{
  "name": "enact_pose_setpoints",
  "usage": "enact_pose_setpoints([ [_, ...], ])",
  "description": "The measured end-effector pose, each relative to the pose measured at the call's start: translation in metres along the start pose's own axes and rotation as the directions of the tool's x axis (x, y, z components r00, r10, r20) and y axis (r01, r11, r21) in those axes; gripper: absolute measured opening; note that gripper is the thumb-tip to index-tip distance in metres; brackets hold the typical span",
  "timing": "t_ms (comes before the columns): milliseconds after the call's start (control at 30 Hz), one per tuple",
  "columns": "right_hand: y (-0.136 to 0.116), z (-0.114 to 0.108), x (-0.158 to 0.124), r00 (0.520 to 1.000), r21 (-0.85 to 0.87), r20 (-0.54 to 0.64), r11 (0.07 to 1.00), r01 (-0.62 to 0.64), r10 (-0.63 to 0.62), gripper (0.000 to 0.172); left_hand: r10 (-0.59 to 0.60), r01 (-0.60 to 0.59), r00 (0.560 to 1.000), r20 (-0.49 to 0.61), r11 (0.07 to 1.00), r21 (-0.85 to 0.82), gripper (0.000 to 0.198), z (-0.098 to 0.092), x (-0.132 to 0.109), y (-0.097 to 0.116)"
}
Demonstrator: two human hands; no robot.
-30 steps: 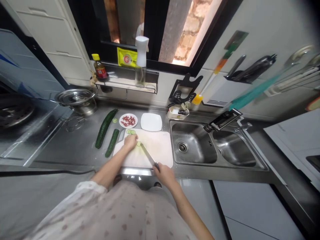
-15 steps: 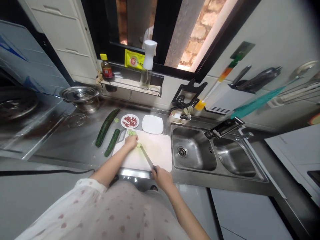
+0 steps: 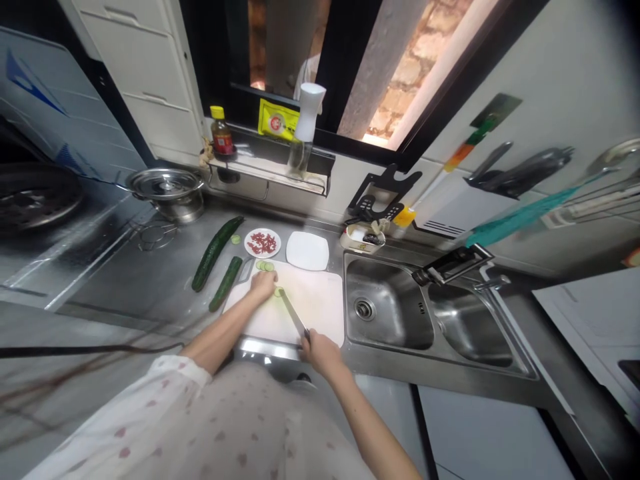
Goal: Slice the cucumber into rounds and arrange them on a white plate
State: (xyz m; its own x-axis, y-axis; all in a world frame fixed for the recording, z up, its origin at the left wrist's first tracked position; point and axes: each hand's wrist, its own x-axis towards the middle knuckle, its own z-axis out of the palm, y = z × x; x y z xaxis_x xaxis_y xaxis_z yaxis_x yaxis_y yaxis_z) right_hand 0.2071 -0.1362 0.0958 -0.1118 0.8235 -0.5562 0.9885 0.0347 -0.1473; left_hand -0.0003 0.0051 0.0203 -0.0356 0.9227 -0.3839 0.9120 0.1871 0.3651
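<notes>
My right hand [image 3: 323, 351] is wrapped round the handle of a kitchen knife [image 3: 294, 312], its blade pointing up and left over the white cutting board [image 3: 310, 300]. At the blade's tip lies a pale green cucumber slice [image 3: 279, 292]. The curled fingers of my left hand [image 3: 263, 285] are closed at the slice's left edge; their tips are partly hidden. Several cucumber slices [image 3: 265, 265] overlap on the board just above that hand. Left of the board lie a cut cucumber [image 3: 226, 284] and a longer cucumber [image 3: 216, 253], with a small cucumber end [image 3: 235, 239] beside them.
Behind the board stand a plate of chopped red pieces [image 3: 263, 243] and a white square plate [image 3: 307, 251]. A double sink [image 3: 390, 303] is on the right. A lidded steel pot [image 3: 175, 197] stands at the back left, below a wall shelf [image 3: 270, 170] with bottles.
The camera view has shifted slightly. Both hands, the knife and the cucumber slice stay in nearly the same places on the board.
</notes>
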Motion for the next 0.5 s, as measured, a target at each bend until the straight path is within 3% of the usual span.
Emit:
enact_pose_setpoints([
  [267,-0.0005,0.0003,0.0097,1.000,-0.004,-0.007,1.000,0.019,-0.019,0.037,0.004,-0.004,1.000,-0.008,0.999,0.053,0.026,-0.0005,0.0025,-0.0004],
  [500,0.0040,-0.0019,0.0009,1.000,0.001,0.022,1.000,0.005,-0.005,0.035,0.009,-0.008,1.000,-0.010,0.998,0.062,0.026,0.0002,0.0032,0.0000],
])
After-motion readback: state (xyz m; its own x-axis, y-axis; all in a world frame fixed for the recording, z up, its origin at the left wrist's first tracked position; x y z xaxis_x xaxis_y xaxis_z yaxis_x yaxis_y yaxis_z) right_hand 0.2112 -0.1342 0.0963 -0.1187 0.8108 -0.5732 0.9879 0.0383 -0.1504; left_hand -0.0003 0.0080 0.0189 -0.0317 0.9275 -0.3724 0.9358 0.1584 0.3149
